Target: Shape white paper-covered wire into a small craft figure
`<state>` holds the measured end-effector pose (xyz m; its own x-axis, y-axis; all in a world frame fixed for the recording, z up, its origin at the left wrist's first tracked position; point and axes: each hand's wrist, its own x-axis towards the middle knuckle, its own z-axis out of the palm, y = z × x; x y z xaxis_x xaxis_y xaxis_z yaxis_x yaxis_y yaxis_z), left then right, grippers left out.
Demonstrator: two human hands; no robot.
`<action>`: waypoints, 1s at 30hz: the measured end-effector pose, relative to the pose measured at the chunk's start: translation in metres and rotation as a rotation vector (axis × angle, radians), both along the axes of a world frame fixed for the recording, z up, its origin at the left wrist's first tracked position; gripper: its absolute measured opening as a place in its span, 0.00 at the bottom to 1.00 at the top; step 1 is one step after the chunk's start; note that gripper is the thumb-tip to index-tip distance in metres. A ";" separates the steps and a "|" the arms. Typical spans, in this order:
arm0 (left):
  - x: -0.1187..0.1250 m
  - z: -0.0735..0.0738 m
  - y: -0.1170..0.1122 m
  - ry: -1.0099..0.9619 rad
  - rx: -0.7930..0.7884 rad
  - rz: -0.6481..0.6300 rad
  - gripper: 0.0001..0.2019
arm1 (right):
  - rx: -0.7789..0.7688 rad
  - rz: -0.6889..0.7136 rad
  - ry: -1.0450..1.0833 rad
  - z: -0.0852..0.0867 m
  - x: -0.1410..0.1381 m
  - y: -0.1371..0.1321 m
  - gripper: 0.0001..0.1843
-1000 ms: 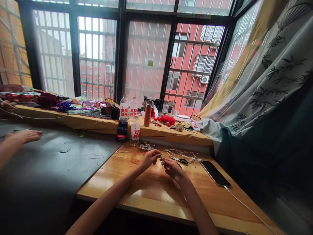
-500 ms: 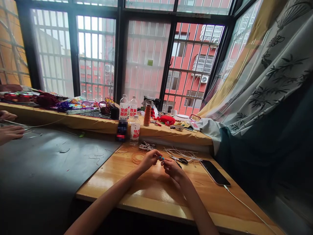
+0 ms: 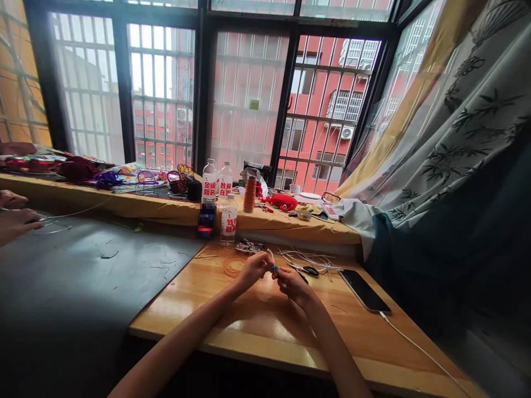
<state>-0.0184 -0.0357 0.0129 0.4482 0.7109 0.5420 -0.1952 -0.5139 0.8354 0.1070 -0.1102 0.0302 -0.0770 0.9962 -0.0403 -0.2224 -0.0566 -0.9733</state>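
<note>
My left hand [image 3: 253,270] and my right hand [image 3: 292,284] meet over the wooden table [image 3: 265,326], fingertips pinched together. Between them sits a tiny blue piece [image 3: 274,268] with a thin pale strand sticking up from it. Both hands are closed on this small work. A coil of orange wire [image 3: 233,266] lies just left of my left hand. Scissors [image 3: 306,270] and loose pale strands [image 3: 309,258] lie just beyond my right hand.
A phone [image 3: 365,291] on a white cable lies at the right. Water bottles [image 3: 229,221], an orange thread spool [image 3: 250,194] and craft clutter line the window ledge. Another person's hands [image 3: 16,218] work at the far left over a dark mat [image 3: 83,276]. Curtains hang right.
My hands stay together, shifted slightly; a pale strand now sticks up between them. The other person's hand at the left has drawn back toward the frame edge.
</note>
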 end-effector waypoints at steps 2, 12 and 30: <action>-0.001 0.001 0.000 0.012 -0.020 -0.005 0.10 | -0.001 -0.006 0.003 -0.001 0.001 0.001 0.12; -0.004 0.005 -0.001 0.045 0.030 -0.080 0.13 | -0.002 -0.044 0.023 -0.002 0.004 0.004 0.12; -0.006 -0.004 -0.004 0.053 -0.067 -0.073 0.10 | 0.034 -0.053 0.034 -0.014 -0.003 0.010 0.12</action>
